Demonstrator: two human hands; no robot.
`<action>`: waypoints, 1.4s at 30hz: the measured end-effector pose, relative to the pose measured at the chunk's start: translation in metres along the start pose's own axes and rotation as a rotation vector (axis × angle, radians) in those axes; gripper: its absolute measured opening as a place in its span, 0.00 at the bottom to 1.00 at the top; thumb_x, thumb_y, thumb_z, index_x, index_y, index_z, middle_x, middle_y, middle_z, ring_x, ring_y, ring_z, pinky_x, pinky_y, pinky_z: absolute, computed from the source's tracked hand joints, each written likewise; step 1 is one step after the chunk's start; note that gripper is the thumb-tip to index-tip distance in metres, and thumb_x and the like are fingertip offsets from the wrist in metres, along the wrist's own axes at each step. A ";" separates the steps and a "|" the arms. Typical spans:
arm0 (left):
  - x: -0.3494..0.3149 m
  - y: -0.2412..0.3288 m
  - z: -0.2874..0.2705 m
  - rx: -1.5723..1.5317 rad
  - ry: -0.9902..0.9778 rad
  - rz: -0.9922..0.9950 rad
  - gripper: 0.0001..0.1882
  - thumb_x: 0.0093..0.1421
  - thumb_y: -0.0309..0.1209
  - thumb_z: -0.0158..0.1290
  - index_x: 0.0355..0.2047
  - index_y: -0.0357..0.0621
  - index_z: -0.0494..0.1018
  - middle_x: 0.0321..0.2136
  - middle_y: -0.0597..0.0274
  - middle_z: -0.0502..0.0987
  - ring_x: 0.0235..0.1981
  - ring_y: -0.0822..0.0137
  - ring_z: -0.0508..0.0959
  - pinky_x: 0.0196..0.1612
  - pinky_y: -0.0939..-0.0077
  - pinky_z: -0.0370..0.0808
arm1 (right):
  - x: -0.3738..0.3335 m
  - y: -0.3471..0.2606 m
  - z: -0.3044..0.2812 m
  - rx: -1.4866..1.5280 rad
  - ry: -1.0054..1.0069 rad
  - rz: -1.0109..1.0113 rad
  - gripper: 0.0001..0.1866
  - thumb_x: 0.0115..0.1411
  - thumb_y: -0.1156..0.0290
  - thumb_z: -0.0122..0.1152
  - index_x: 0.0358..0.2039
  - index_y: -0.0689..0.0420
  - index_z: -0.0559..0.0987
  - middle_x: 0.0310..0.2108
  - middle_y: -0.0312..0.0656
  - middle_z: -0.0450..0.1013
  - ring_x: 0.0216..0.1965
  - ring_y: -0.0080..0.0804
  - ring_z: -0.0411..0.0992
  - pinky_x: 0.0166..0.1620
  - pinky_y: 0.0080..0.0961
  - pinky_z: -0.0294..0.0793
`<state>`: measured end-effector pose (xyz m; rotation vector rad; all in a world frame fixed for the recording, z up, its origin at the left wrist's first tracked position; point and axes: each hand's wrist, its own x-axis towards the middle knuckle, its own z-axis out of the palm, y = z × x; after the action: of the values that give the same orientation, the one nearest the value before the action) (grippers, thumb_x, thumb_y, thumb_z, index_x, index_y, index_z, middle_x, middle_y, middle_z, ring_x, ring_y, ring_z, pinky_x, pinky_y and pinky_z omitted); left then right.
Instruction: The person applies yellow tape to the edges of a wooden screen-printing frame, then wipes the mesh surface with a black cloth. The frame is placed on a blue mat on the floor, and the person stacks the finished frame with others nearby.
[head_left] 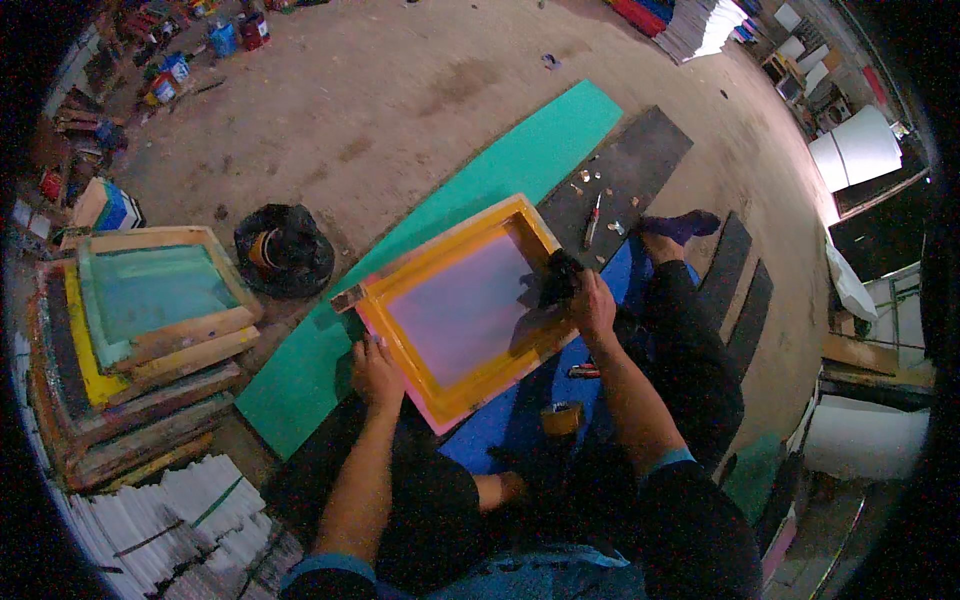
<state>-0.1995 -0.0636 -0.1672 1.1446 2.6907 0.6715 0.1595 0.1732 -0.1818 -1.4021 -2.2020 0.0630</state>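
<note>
A wooden screen-printing frame [440, 237] lies tilted before me, with orange-yellow tape round the inside and a pale lilac mesh [460, 300]. My left hand [377, 374] grips its near-left edge, fingers curled over the wood. On the right side, my right hand [594, 308] is closed on a bunched black cloth [556, 280], pressed against the frame's inner right edge; its fingertips are partly hidden. A shadow of the hand falls across the mesh. Below the frame, a roll of brown tape [562, 418] and a small red-and-silver tool [583, 371] rest on the blue mat [490, 440].
Green [540, 130] and dark grey mats [650, 150] stretch away, a slim red-handled tool [593, 220] and scraps on the grey one. Stacked screen frames [170, 345], a black bag [300, 255] and bundled white sheets [190, 520] stand left. Paint cans [222, 40] sit far left.
</note>
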 end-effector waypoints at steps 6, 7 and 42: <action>0.000 0.008 -0.011 -0.073 -0.048 0.004 0.21 0.71 0.40 0.41 0.52 0.35 0.71 0.46 0.46 0.72 0.43 0.44 0.77 0.42 0.52 0.76 | 0.059 0.016 0.055 0.046 0.039 -0.141 0.12 0.52 0.78 0.54 0.38 0.59 0.73 0.37 0.51 0.72 0.43 0.57 0.72 0.44 0.47 0.73; -0.001 0.007 -0.012 -0.058 -0.057 -0.019 0.21 0.71 0.40 0.41 0.52 0.35 0.70 0.46 0.46 0.72 0.44 0.44 0.77 0.42 0.52 0.76 | 0.068 0.011 0.065 0.078 0.060 -0.145 0.11 0.52 0.77 0.54 0.38 0.59 0.73 0.37 0.51 0.72 0.43 0.58 0.72 0.44 0.47 0.73; -0.007 -0.004 0.011 -0.122 -0.114 -0.087 0.23 0.71 0.41 0.40 0.54 0.36 0.70 0.50 0.48 0.71 0.48 0.46 0.76 0.45 0.54 0.76 | 0.109 -0.150 0.136 0.175 -0.118 0.076 0.09 0.52 0.73 0.56 0.35 0.60 0.75 0.34 0.52 0.74 0.37 0.57 0.74 0.40 0.48 0.74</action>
<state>-0.1943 -0.0677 -0.1790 0.9992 2.5494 0.7219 -0.0624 0.2291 -0.2088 -1.4146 -2.1769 0.3655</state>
